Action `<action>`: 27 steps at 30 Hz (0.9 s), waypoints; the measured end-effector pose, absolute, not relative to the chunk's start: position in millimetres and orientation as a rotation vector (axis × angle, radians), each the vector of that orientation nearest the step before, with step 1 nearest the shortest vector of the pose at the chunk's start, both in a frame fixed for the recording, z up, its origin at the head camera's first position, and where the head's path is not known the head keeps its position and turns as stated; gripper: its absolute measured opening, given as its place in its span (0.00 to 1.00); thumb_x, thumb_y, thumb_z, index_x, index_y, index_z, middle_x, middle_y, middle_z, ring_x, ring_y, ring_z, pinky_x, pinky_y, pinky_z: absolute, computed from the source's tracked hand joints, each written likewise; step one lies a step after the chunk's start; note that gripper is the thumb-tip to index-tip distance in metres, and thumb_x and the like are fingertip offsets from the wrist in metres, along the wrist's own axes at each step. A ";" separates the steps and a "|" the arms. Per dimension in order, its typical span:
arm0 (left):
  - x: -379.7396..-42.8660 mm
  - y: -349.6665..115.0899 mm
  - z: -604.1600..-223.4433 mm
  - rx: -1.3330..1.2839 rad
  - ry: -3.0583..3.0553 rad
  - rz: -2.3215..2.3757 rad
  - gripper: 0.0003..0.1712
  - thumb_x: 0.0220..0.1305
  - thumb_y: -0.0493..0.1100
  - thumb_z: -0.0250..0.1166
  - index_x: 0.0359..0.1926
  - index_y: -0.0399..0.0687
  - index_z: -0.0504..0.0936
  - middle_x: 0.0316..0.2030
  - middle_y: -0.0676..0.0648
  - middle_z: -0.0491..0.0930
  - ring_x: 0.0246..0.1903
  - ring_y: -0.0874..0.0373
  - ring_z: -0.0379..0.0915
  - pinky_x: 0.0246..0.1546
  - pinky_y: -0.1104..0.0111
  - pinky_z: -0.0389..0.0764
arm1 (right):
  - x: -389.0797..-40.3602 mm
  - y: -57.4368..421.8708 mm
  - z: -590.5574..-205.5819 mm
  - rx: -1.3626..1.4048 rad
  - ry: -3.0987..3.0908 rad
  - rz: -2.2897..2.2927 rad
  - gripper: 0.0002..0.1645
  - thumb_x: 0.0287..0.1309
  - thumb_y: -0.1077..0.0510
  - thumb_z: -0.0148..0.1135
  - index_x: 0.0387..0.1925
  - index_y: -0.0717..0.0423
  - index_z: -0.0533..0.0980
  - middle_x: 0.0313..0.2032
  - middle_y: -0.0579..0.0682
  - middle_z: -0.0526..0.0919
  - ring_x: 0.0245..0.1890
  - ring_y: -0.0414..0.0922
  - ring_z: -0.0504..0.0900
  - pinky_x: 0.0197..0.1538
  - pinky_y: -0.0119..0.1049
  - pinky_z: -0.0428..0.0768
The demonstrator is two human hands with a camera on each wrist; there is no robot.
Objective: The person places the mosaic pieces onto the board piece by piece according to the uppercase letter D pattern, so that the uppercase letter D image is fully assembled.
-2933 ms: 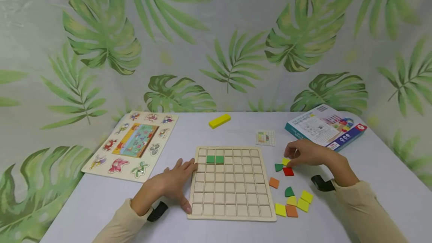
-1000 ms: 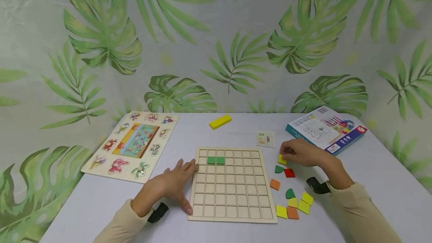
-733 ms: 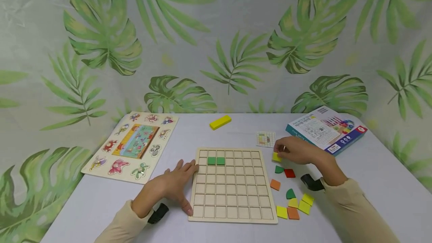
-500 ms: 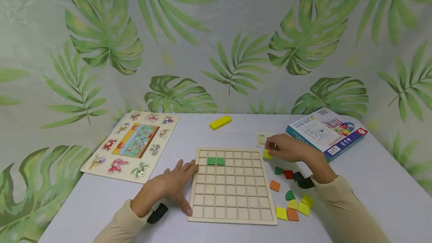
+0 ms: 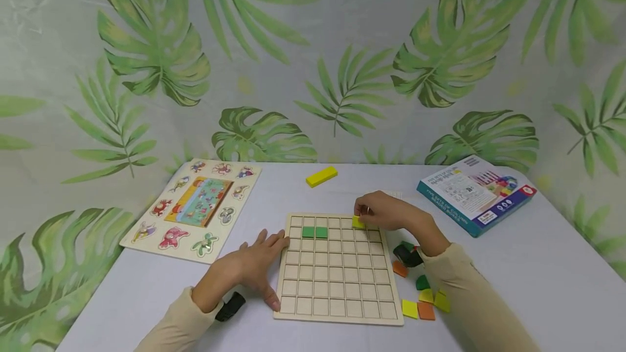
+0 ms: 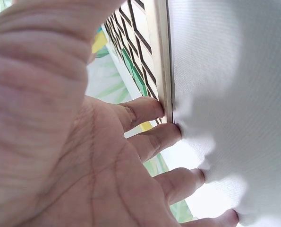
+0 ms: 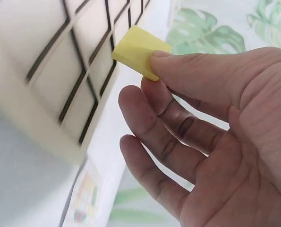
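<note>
A wooden grid board (image 5: 337, 273) lies in the middle of the table, with two green square tiles (image 5: 314, 232) side by side in its second row. My left hand (image 5: 249, 270) rests at the board's left side, fingers spread. In the left wrist view, a fingertip touches the board's edge (image 6: 163, 61) while other fingertips rest on the cloth. Between thumb and finger, my right hand (image 5: 386, 211) pinches a yellow square tile (image 7: 139, 51). It holds the tile over the board's top row, near the right side. Whether the tile touches the board, I cannot tell.
Right of the board lie loose tiles: orange squares (image 5: 426, 311), yellow squares (image 5: 409, 309) and a green quarter-round (image 5: 423, 282), some partly behind the right arm. A pattern card (image 7: 86, 194) lies beyond the board. A box (image 5: 474, 194), a yellow block (image 5: 321, 176) and an animal puzzle (image 5: 193, 208) stand farther back.
My right hand took the yellow square tile from the pile at right and carried it left, over the board's top row. My left hand has stayed at the board's edge.
</note>
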State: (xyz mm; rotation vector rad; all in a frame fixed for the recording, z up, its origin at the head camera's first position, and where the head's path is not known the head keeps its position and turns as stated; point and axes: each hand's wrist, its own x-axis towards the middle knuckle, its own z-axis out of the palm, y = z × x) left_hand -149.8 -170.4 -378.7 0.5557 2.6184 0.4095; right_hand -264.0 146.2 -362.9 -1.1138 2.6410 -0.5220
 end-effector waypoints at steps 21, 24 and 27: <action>-150.8 -171.3 -381.1 0.562 2.619 0.408 0.76 0.29 0.60 0.86 0.77 0.43 0.54 0.79 0.38 0.46 0.76 0.29 0.36 0.63 0.26 0.53 | -261.6 102.8 -369.4 -1.139 2.544 -0.458 0.03 0.69 0.62 0.60 0.40 0.56 0.79 0.35 0.44 0.82 0.35 0.37 0.77 0.43 0.34 0.77; -150.7 -171.4 -380.6 0.557 2.620 0.404 0.76 0.29 0.60 0.86 0.77 0.43 0.54 0.79 0.38 0.47 0.76 0.29 0.36 0.63 0.26 0.53 | -260.7 99.9 -368.5 -1.140 2.543 -0.452 0.03 0.69 0.62 0.60 0.40 0.57 0.79 0.35 0.44 0.82 0.35 0.37 0.77 0.43 0.34 0.77; -150.6 -171.2 -380.6 0.562 2.618 0.403 0.76 0.29 0.60 0.86 0.77 0.43 0.54 0.79 0.38 0.47 0.77 0.30 0.36 0.64 0.26 0.53 | -259.4 98.0 -368.2 -1.136 2.538 -0.453 0.03 0.69 0.63 0.60 0.40 0.57 0.79 0.34 0.44 0.82 0.35 0.37 0.77 0.42 0.33 0.77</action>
